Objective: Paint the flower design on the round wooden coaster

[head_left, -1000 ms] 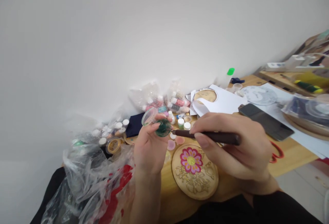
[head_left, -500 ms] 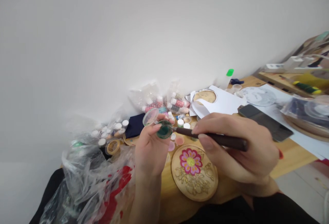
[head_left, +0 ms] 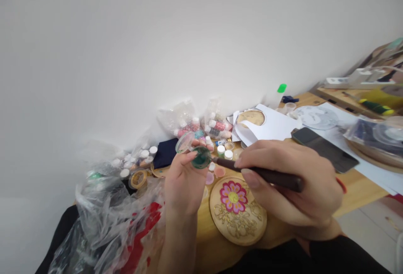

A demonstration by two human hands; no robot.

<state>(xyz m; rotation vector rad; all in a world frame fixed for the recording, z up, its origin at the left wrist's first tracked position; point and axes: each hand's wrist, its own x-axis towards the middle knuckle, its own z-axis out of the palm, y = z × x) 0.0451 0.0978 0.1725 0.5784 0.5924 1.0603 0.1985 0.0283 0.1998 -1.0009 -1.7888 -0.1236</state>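
Note:
My left hand (head_left: 185, 181) holds up a small clear cup (head_left: 201, 157) with dark green stuff in it. Its clear lid (head_left: 184, 142) is flipped open to the left. Closed around a dark-handled tool (head_left: 270, 177), my right hand (head_left: 292, 177) brings the thin tip to the cup's right rim; the tip is too small to make out exactly. Below both hands lies a round wooden plaque (head_left: 217, 223) with a pink and magenta flower (head_left: 233, 197) and gold-outlined leaves (head_left: 239, 223).
Crumpled plastic bags (head_left: 110, 223) fill the left side. Bags of small bottles (head_left: 217, 125) stand along the wall. At the right are paper sheets (head_left: 273, 123), a phone (head_left: 325, 149) and a plastic-wrapped round item (head_left: 378, 139). Small white-capped jars (head_left: 221, 151) stand behind the cup.
My right hand has shifted very slightly, with the tool's handle a little lower. The cup in my left hand stays nearly in place.

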